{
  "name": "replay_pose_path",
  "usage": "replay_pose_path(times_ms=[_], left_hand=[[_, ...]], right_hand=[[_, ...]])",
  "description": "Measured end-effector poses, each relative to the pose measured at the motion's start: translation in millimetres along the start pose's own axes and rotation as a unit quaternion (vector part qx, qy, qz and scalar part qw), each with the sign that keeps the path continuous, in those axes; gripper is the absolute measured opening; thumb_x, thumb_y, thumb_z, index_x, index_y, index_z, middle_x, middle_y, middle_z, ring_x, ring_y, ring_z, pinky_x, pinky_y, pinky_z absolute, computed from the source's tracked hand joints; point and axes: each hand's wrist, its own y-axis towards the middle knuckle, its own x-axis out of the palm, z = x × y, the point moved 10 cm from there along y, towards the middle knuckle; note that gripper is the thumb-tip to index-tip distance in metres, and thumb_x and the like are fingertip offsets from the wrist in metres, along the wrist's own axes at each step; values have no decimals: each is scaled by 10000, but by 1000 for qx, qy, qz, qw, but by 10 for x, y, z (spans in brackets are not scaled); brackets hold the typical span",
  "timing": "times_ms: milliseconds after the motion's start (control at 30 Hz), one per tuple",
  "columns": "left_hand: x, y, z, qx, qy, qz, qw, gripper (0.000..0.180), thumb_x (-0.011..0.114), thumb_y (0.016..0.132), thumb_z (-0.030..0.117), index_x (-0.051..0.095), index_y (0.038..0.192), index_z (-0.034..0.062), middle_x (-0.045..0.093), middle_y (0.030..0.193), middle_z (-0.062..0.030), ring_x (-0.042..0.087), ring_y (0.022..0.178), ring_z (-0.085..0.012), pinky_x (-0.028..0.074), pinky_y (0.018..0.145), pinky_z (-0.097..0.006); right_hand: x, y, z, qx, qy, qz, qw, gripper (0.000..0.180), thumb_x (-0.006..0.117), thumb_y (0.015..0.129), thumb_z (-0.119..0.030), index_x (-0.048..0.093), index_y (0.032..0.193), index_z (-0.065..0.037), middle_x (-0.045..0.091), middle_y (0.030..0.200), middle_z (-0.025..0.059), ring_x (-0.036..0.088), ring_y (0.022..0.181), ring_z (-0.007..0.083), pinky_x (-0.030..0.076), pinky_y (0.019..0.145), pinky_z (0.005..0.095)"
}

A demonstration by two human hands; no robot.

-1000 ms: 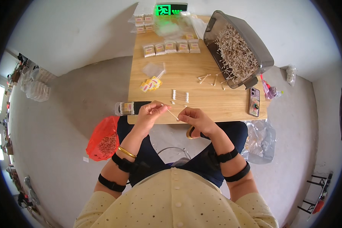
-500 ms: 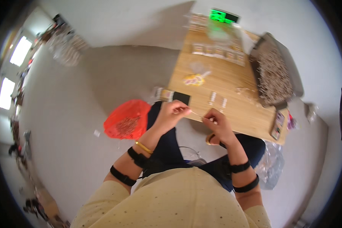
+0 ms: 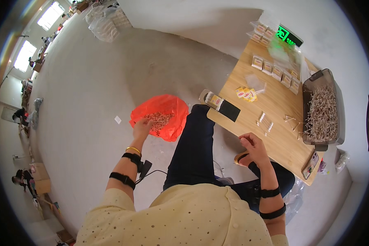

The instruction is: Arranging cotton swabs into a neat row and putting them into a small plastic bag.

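My left hand is closed in a pinch on a thin pale cotton swab, over the rim of a red plastic bag on the left. Inside that bag lies a heap of small reddish-brown sticks. Just off the table's near edge hovers my right hand, its fingers curled together; whatever they may hold is hidden. Ahead of it, several cotton swabs lie in a neat row on the wooden table. A clear pack of swabs and a black pad sit at the table's left corner.
A grey bin heaped with swabs stands at the table's right. Yellow cards, a row of packed boxes and a green-lit display lie farther back. A phone rests at the near right corner.
My hands have parted: the left moved left to the red bag with a thin stick, the right stayed near the table edge. The view has swung left.
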Motion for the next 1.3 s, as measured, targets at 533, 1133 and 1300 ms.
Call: replay_pose_path(times_ms=[533,1133,1300], left_hand=[[650,-689,2048,356,-61,-182,915,252,645,838,-15,721,1072,40,689,894,-132,653,748,-281,522,712,-383],[1349,-1463,4096,515,-78,-305,798,296,707,837,65,677,1131,49,633,905,-84,632,873,-269,492,786,-395],[1849,-1765,4424,554,-15,-248,794,620,786,804,195,538,1362,86,563,1278,-111,523,1219,-324,408,1034,-457]], right_hand=[[-2286,-11,984,60,-308,380,870,145,708,831,-98,714,975,-108,655,961,106,613,1014,328,496,895,460],[-2157,876,298,-45,-401,272,874,38,710,879,-141,687,894,-116,637,1012,78,575,1068,308,450,938,461],[-1685,1101,420,-65,-324,271,904,18,718,873,-133,721,889,-125,664,956,64,598,1002,300,457,916,456]])
